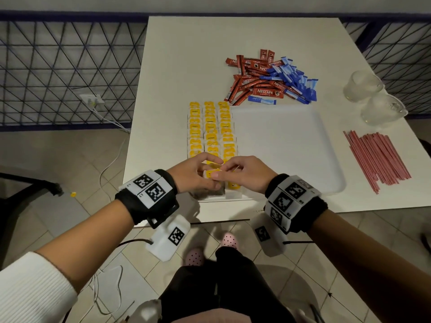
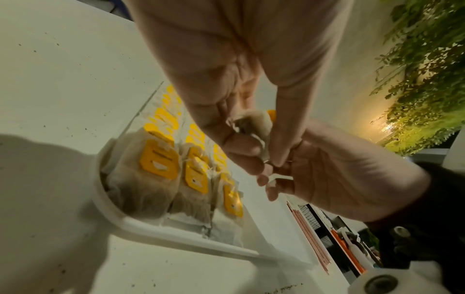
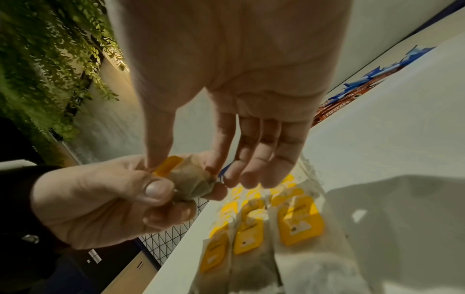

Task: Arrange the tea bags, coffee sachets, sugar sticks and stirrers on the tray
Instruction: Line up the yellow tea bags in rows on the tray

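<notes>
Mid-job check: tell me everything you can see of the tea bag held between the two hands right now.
The tea bag is a small pouch of thin, tan filter paper, dark with leaf inside, bearing a yellow tag. It looks bunched and crumpled, not flat. The left hand grips it between thumb and curled fingers, while the right hand pinches it at the tag end. It is held above the near end of the tea-bag rows on the white tray.

A white square table (image 1: 191,66) stands on a floor of pale beige tiles (image 1: 77,159); behind it runs a dark blue railing with a wire mesh panel (image 1: 70,73); a white wall socket (image 1: 91,99) sits behind the mesh, a white cable (image 1: 109,164) trailing from it across the tiles; the wrist views show a wall of green foliage (image 2: 422,69) lit by a warm lamp (image 2: 387,127).
</notes>
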`<state>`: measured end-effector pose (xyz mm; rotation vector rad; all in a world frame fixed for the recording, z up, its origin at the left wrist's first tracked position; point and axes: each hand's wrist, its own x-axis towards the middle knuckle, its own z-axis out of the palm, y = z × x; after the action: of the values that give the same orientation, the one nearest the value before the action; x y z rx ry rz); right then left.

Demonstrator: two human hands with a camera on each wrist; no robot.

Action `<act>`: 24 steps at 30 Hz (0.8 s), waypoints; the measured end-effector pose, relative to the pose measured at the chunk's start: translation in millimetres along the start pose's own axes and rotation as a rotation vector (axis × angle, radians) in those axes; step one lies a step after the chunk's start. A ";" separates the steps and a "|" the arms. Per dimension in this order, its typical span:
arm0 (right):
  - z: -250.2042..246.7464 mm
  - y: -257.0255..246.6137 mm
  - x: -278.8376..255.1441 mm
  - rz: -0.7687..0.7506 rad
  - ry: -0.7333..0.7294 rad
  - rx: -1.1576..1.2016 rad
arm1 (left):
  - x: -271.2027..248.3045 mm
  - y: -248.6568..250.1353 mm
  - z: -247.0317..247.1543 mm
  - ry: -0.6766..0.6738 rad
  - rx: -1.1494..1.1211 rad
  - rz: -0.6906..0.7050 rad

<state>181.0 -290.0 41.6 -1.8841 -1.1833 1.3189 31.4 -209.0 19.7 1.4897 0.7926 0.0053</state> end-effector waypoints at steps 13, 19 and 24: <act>18.0 10.9 3.1 0.010 0.070 0.110 | -15.2 -21.0 -2.7 0.153 0.056 0.007; 22.0 23.4 -1.9 0.057 0.055 0.070 | -19.8 -30.1 11.5 0.212 0.352 0.030; 25.2 33.8 -2.0 0.093 0.093 -0.050 | -16.5 -33.8 18.2 0.138 0.527 0.038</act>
<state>169.1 -308.6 5.6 -2.0353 -1.1033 1.2459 12.0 -237.0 -4.5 2.0188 0.9203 -0.0782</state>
